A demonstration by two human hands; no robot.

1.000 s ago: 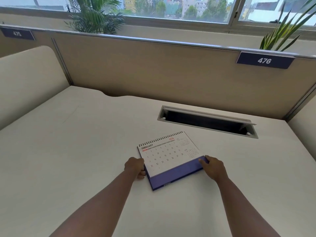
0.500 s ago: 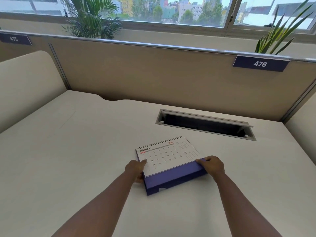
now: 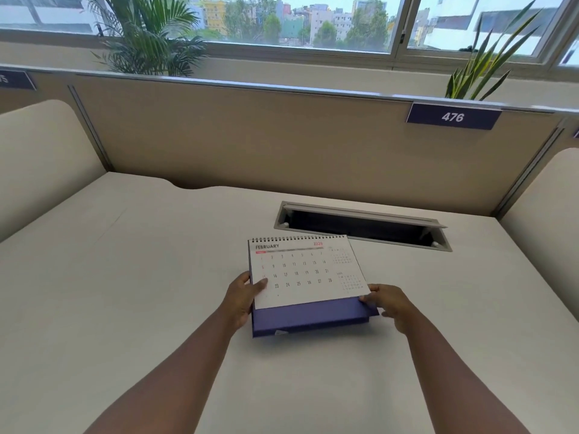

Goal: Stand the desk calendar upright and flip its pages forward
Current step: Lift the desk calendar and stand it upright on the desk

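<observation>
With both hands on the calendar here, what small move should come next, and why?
Probably keep tilting the desk calendar up until its purple base sits on the desk. The left hand and right hand hold its side edges, the February page faces the camera, and it is not yet standing.

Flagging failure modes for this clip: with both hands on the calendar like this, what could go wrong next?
The desk calendar is gripped only at its lower corners by the left hand and right hand, so it could slip or fold flat when stood up. The left thumb lies on the February page and might crease it. Pushed back, it could reach the open cable slot.
</observation>
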